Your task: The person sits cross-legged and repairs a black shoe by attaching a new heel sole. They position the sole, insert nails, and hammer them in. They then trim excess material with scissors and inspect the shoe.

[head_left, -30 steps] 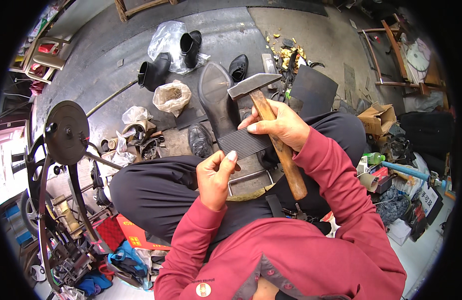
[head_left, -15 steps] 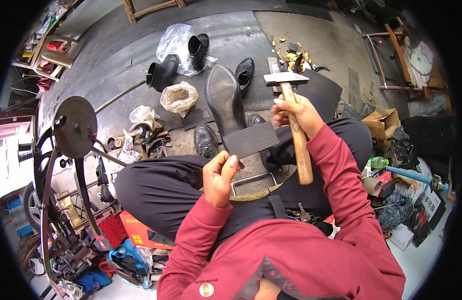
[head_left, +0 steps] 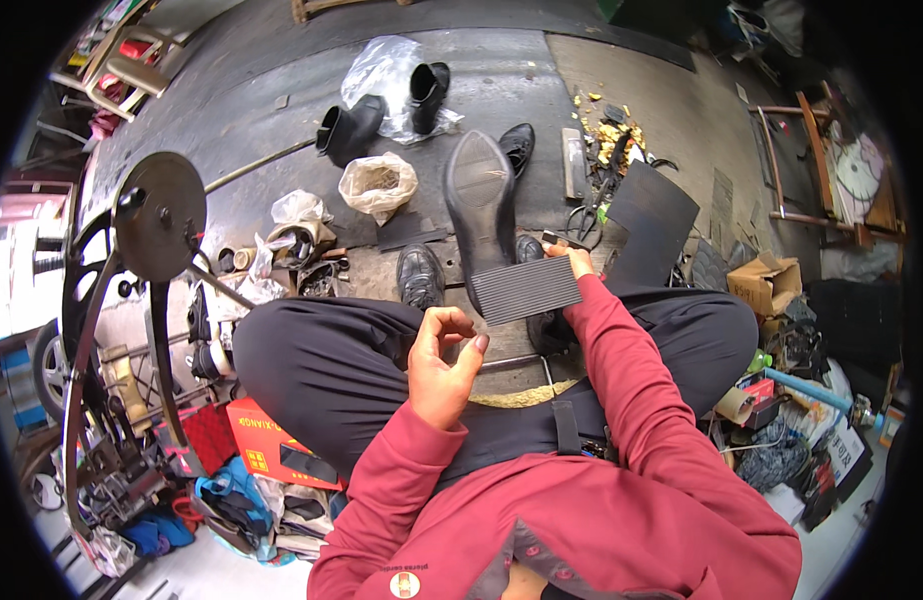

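Note:
My left hand [head_left: 443, 365] is loosely curled just below the ribbed black rubber piece [head_left: 524, 290], thumb slightly apart from the fingers, with nothing visible between them. The piece lies across the lower end of an upturned black shoe [head_left: 478, 190], which stands between my legs. My right hand [head_left: 579, 260] reaches beyond the piece and is partly hidden by it; its fingers are around a small brown and dark object, which I cannot make out. Near it are black-handled scissors [head_left: 584, 222] and a dark flat sheet [head_left: 646, 225].
Black boots [head_left: 351, 130] stand on a plastic bag. A bag of small bits [head_left: 377, 185] sits nearer. A metal hand-cranked machine [head_left: 161, 215] rises at my left. A cardboard box [head_left: 763, 285] and mixed clutter lie at my right; chair frames [head_left: 801, 160] are behind them.
My right hand has moved forward and down, and the hammer is no longer clearly visible. My left hand has come away from the rubber piece's corner. The view has shifted slightly.

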